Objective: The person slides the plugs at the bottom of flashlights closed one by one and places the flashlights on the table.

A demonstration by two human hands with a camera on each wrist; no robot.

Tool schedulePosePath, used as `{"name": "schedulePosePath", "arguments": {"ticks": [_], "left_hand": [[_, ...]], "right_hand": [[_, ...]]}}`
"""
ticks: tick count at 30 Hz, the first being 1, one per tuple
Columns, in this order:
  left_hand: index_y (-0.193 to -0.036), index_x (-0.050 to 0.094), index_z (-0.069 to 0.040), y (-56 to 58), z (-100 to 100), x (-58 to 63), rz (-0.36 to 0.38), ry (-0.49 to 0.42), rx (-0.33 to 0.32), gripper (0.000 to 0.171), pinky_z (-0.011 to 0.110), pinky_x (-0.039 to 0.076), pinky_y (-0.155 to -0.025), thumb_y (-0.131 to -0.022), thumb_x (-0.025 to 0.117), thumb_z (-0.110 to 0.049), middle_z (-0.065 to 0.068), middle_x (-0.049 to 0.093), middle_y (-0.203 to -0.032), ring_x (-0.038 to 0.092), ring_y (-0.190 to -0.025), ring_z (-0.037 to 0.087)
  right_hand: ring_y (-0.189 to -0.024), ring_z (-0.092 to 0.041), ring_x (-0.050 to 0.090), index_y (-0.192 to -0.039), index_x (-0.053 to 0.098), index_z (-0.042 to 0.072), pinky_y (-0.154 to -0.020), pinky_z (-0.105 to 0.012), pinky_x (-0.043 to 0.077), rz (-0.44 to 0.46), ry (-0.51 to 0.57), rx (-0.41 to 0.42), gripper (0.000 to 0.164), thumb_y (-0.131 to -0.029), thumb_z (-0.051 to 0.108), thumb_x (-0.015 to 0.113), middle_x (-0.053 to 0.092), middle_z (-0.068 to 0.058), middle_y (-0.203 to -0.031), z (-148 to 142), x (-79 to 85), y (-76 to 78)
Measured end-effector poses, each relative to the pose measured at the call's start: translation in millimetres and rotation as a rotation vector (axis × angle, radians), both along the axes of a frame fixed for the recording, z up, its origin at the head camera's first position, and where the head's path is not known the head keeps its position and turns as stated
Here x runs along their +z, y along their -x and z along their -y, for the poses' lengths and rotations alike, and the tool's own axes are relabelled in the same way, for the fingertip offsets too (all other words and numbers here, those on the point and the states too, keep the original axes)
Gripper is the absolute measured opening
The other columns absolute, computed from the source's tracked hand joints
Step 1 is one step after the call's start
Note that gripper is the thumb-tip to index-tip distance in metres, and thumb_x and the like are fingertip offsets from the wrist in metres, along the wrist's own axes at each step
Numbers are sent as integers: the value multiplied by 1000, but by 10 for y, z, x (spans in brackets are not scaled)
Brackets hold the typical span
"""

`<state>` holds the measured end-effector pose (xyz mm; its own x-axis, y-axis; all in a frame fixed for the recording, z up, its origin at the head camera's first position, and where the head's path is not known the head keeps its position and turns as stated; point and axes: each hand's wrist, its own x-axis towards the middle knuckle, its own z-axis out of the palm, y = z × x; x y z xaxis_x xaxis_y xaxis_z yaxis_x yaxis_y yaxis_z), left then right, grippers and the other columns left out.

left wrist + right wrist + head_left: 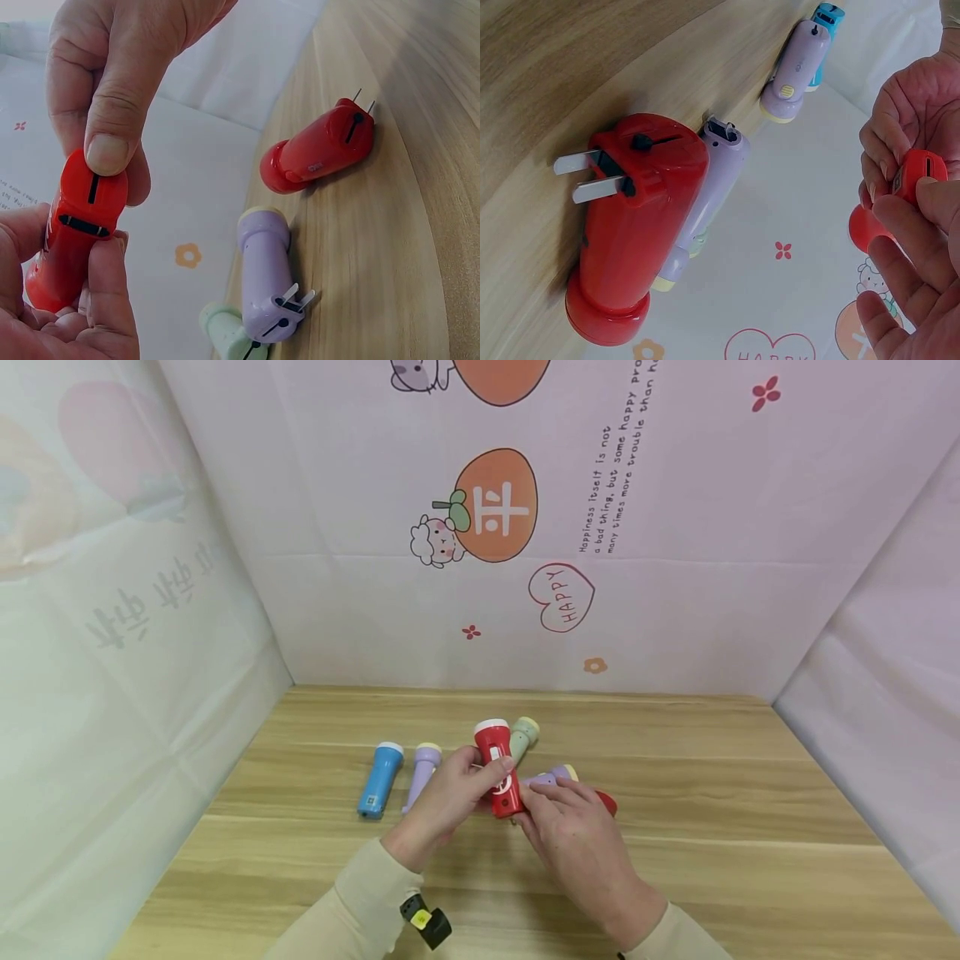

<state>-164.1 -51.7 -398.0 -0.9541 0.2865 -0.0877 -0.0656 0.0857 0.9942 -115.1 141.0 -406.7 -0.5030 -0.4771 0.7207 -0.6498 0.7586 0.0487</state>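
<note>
My left hand (450,789) holds a red flashlight (492,739) with a white rim, its head pointing away. The fingers of that hand curl round its body in the left wrist view. My right hand (581,835) pinches the tail end between thumb and fingers. That end has a black slot and a dark recess, with no prongs standing out. Beside my right hand lies a second red flashlight (641,232), two metal plug prongs sticking out of its tail. Close by is a purple flashlight (266,270), also with prongs out.
A pale green flashlight (524,732) lies behind the held one. To the left are a blue flashlight (381,779) and another purple flashlight (424,768), side by side on the wooden table (735,810). Printed white cloth (675,610) walls in the back and sides.
</note>
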Motion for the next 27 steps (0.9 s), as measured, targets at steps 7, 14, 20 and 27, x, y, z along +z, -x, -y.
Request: {"name": "schedulePosePath", "arguments": {"ticks": [7, 14, 20, 27], "left_hand": [[-129, 56, 4, -3, 3, -5, -14, -2, 11, 57, 36, 62, -82, -100, 69, -43, 15, 67, -109, 72, -88, 21], [-128, 57, 5, -6, 4, -25, -27, 14, 19, 57, 36, 62, -83, -99, 70, -43, 15, 68, -108, 73, -89, 21], [-129, 57, 3, -12, 5, -26, -23, 20, 30, 58, 38, 62, -85, -98, 71, -44, 14, 68, -111, 73, -92, 21], [-129, 58, 1, -7, 3, -42, -18, 18, 32, 57, 39, 62, -88, -98, 71, -45, 13, 68, -114, 70, -97, 21]], "right_hand": [[-94, -21, 77, -105, 75, 7, -89, -45, 60, -47, 29, 19, 38, -74, 17, 94, 81, -4, -97, -2, -14, 9], [-96, -23, 77, -108, 76, 7, -89, -46, 60, -33, 28, 6, 42, -73, 18, 95, 81, -5, -99, -12, -38, 5], [-97, -24, 77, -108, 75, 7, -89, -47, 60, -7, 17, -9, 41, -75, 20, 95, 81, -5, -100, -23, -55, 15], [-98, -25, 77, -108, 74, 7, -89, -46, 60, 18, 9, -18, 41, -76, 21, 94, 81, -5, -102, -32, -65, 23]]}}
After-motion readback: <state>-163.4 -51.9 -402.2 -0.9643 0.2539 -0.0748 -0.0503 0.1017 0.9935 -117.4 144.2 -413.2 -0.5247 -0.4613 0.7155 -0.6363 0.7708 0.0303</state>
